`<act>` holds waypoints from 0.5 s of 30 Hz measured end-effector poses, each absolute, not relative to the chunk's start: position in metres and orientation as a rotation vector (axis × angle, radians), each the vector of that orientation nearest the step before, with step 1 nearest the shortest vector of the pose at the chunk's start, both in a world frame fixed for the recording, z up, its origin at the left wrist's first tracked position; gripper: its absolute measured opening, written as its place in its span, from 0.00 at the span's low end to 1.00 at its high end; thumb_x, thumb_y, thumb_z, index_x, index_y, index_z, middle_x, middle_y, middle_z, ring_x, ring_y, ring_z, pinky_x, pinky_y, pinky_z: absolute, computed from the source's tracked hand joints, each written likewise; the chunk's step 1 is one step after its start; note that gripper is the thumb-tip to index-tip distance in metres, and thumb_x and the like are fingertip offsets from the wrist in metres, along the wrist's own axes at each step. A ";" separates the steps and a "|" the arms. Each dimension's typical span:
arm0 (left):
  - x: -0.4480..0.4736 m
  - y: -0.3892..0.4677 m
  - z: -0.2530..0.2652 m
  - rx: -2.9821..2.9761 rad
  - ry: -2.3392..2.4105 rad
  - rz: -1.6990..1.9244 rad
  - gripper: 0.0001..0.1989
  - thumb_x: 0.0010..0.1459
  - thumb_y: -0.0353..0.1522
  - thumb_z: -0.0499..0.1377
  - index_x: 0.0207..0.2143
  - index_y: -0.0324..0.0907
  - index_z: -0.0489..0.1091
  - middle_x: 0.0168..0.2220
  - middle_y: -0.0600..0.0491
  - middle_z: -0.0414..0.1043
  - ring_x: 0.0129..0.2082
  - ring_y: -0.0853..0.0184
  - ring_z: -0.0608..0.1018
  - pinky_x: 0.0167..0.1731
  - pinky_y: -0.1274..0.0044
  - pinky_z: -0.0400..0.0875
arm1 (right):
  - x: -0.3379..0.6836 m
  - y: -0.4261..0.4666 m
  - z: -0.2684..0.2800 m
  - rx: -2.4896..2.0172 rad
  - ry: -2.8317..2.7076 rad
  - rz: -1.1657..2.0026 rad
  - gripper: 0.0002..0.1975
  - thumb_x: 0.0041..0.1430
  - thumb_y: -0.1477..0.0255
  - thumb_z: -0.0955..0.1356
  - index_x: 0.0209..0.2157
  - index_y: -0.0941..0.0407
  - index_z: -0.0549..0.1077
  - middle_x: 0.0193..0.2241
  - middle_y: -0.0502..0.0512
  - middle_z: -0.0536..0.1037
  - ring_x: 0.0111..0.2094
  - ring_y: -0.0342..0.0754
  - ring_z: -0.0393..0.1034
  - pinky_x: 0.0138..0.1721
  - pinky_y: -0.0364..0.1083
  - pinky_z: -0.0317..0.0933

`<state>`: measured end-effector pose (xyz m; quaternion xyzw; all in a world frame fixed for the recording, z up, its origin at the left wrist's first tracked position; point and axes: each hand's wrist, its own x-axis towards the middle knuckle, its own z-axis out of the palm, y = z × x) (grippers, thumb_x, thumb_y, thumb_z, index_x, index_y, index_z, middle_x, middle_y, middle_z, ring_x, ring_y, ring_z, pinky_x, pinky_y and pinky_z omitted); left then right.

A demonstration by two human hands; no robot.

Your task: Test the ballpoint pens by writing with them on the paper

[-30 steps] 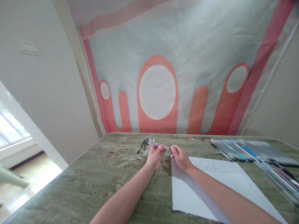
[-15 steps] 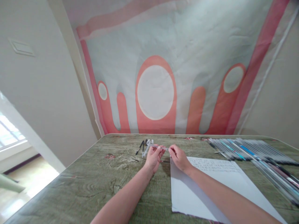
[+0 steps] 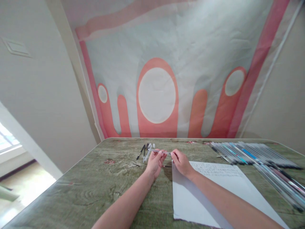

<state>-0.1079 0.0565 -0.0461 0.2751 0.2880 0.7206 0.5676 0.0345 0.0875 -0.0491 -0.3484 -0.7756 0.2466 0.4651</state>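
Over table | both hands (image 3: 168,161) pinch 1 clear pen (image 3: 159,151) | pen tip hidden by fingers

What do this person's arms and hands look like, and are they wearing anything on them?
Both forearms are bare as far as the picture shows: no sleeves, gloves or watch. The left hand and the right hand show no rings or bracelets that I can make out, though they are small and far off. No markings show, and the fingernails look short.
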 end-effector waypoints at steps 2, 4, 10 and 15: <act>-0.109 0.057 -0.046 0.638 0.677 1.697 0.12 0.47 0.26 0.61 0.33 0.41 0.61 0.32 0.54 0.72 0.36 0.72 0.75 0.45 0.75 0.66 | 0.034 0.087 -0.049 -0.847 -1.927 0.614 0.14 0.61 0.65 0.55 0.25 0.55 0.63 0.20 0.49 0.67 0.23 0.43 0.61 0.27 0.41 0.53; -0.109 0.058 -0.046 0.624 0.685 1.702 0.12 0.47 0.26 0.62 0.33 0.41 0.62 0.32 0.54 0.71 0.35 0.72 0.75 0.46 0.75 0.66 | 0.034 0.086 -0.049 -0.857 -1.932 0.618 0.14 0.61 0.65 0.55 0.26 0.55 0.63 0.20 0.49 0.67 0.24 0.43 0.61 0.27 0.41 0.53; -0.108 0.056 -0.044 0.655 0.682 1.686 0.12 0.46 0.26 0.62 0.33 0.41 0.62 0.32 0.54 0.71 0.36 0.72 0.75 0.47 0.73 0.65 | 0.034 0.086 -0.048 -0.855 -1.952 0.582 0.14 0.61 0.64 0.54 0.27 0.55 0.62 0.21 0.49 0.67 0.25 0.44 0.61 0.28 0.42 0.54; -0.105 0.053 -0.041 0.711 0.664 1.662 0.11 0.48 0.27 0.61 0.33 0.41 0.62 0.33 0.55 0.70 0.37 0.73 0.74 0.47 0.74 0.65 | 0.033 0.088 -0.051 -0.867 -1.961 0.598 0.17 0.62 0.64 0.52 0.22 0.54 0.59 0.18 0.48 0.64 0.22 0.43 0.60 0.28 0.42 0.52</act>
